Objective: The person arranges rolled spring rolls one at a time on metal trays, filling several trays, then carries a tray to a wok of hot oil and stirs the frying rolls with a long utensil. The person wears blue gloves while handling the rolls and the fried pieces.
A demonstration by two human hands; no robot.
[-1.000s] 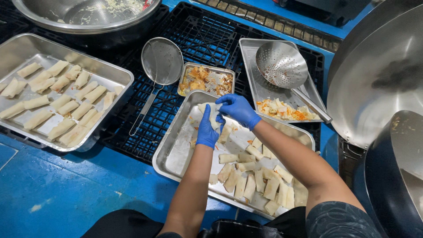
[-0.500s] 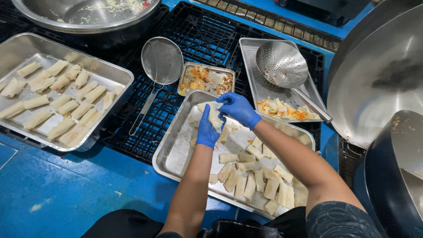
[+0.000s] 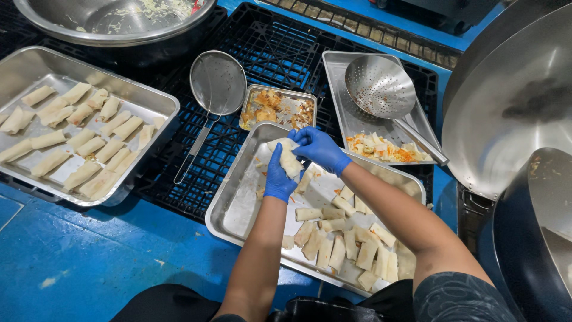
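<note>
Head view, left to right: a steel tray (image 3: 156, 101) sits at the far left on a black crate (image 3: 262, 53), holding about eighteen rolled wraps (image 3: 89, 143) laid in loose rows. Behind it stands one big steel bowl (image 3: 71, 24) with scraps of filling inside. One mesh skimmer (image 3: 217, 80) lies on the crate, handle pointing toward the near edge.

Next comes a small tin (image 3: 277, 110) of orange and brown filling. Just in front of it is a second steel tray (image 3: 238, 209), its left half bare, with roughly twenty rolled wraps (image 3: 351, 244) heaped toward its right and near side.

Over that tray both hands work, each in a blue glove. The left hand (image 3: 279, 176) is curled shut around the lower side of one pale wrap (image 3: 289, 158), fingers closed on it. The right hand (image 3: 322, 149) grips the same wrap from above and the far side, fingers bent over its top. The wrap hangs above the tray's far left part, clear of the metal.

Farther right, a third tray (image 3: 339, 77) holds one perforated ladle (image 3: 380, 86) and a heap of chopped filling (image 3: 381, 146). At the right edge stand one large wok (image 3: 512, 101) and, nearer, a dark pot (image 3: 536, 238), both partly cut off.
</note>
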